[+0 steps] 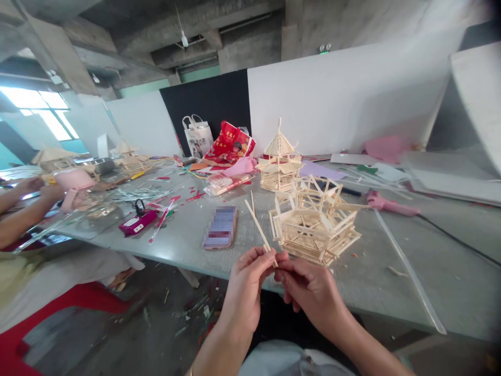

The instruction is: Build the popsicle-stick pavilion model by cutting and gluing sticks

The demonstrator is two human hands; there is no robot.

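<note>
Thin wooden sticks point(257, 223) slant up and left from between my two hands. My left hand point(247, 274) pinches them near their lower end. The fingers of my right hand point(307, 282) are closed at that same lower end, at the table's front edge. Just beyond my hands stands an open, many-sided frame of wooden sticks point(319, 224). Behind it is a small tiered pavilion of sticks point(279, 162) with a pointed roof. A phone point(220, 227) lies left of the sticks, its screen lit and blurred.
A pink glue gun point(391, 203) with a black cord lies at right, near a long clear strip point(410, 271). A purple power socket point(138, 223) sits at left. A co-worker's arms point(27, 209) are at far left. Red point(229, 143) and white bags point(198, 137) stand at the back.
</note>
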